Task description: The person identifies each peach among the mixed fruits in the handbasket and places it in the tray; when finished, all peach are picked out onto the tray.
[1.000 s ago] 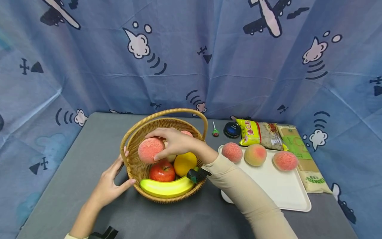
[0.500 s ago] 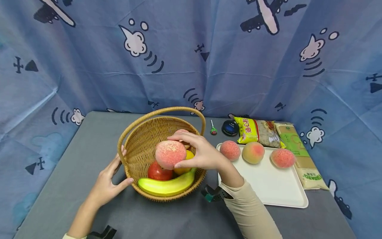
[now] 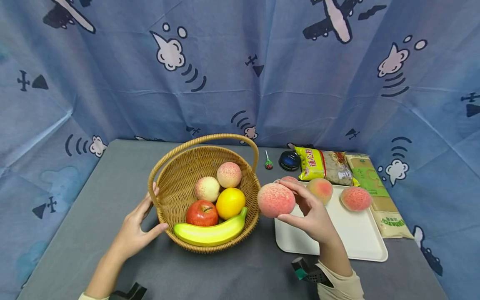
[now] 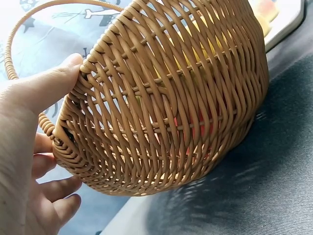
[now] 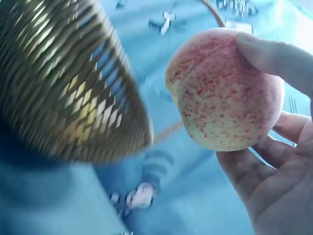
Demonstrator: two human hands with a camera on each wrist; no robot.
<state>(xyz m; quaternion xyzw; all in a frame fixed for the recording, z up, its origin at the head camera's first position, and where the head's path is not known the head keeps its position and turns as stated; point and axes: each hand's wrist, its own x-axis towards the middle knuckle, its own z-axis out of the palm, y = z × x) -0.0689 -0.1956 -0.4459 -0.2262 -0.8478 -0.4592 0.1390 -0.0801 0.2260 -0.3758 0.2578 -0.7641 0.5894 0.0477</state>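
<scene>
My right hand (image 3: 310, 217) holds a pink speckled peach (image 3: 276, 200) between thumb and fingers, over the left end of the white tray (image 3: 369, 250). In the right wrist view, the thumb presses one side of the peach (image 5: 225, 88) and the fingers support the other. My left hand (image 3: 134, 233) rests spread against the left side of the wicker basket (image 3: 176, 187), its thumb tip at the rim in the left wrist view. Inside the basket lie two pale peaches (image 3: 229, 175), a red apple (image 3: 202, 213), an orange (image 3: 230, 203) and a yellow banana (image 3: 210, 233).
On the tray are a yellow-pink peach (image 3: 321, 190), a red peach (image 3: 356, 198) and another peach (image 3: 290, 179) partly hidden by the right hand. Behind lie a lollipop (image 3: 268, 162), a dark tuna tin (image 3: 289, 160), a yellow food packet (image 3: 326, 166) and a green-beige packet (image 3: 378, 196).
My right hand has carried the peach from above the basket to the right, out over the tray's left end, uncovering the fruit inside. The left hand stays at the basket's side.
</scene>
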